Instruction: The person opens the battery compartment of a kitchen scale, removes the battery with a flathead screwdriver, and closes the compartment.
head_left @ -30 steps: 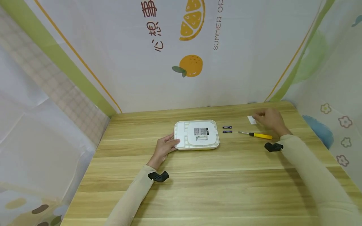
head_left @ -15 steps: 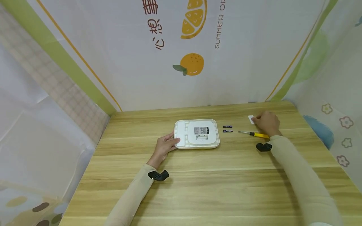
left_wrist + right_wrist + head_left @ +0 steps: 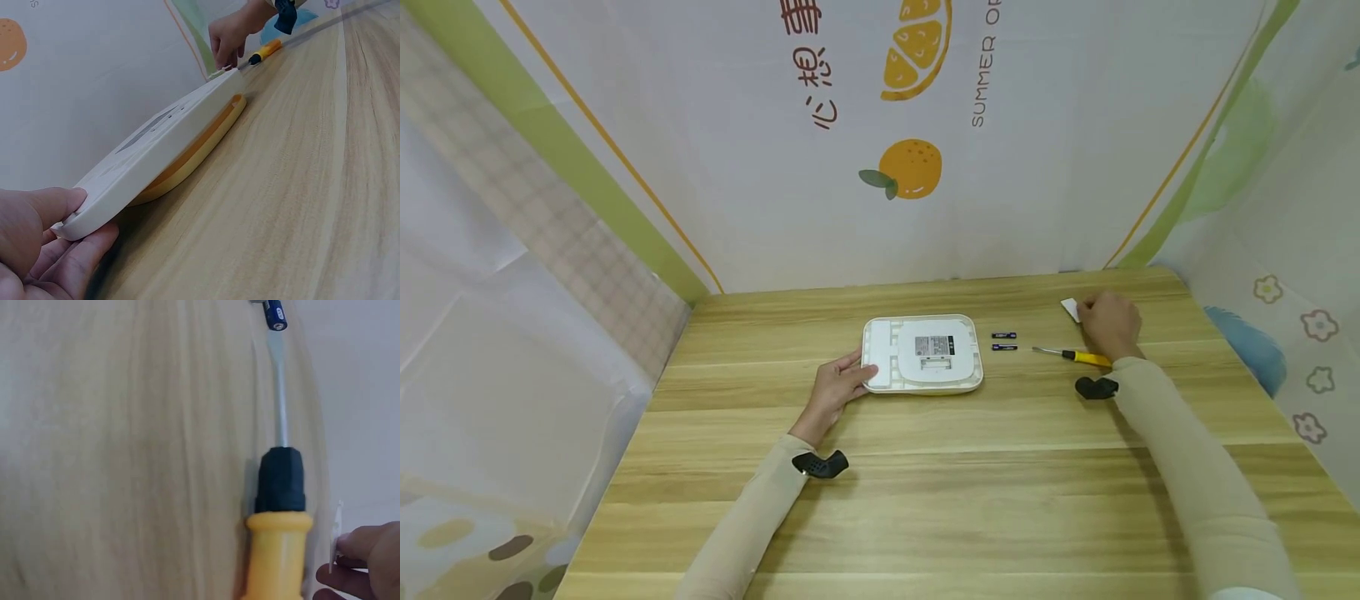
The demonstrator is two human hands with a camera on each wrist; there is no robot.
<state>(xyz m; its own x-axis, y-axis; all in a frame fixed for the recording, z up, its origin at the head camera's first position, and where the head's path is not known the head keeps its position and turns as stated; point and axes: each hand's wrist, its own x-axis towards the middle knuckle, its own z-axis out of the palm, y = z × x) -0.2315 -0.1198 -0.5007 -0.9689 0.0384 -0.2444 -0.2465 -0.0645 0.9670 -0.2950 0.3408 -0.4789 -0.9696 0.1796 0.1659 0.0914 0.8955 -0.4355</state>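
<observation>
Tabletop [image 3: 925, 492]: white device [image 3: 922, 354], left end in pinching left grip [image 3: 837, 386]; white piece [image 3: 1070, 309] in pinching right grip [image 3: 1111, 323].

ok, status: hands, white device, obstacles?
Left hand grips white device, its slot uncovered. Right hand pinches small white piece. Batteries between hands; screwdriver nearby, possible snag.

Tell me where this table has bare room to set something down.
Widest: the near stretch of table, bordered by the left sleeve, right sleeve and white device. Also bare: left of the left grip, out to the table's left edge. Crowded: right of the device, with batteries, screwdriver and the right grip holding a white piece.
</observation>
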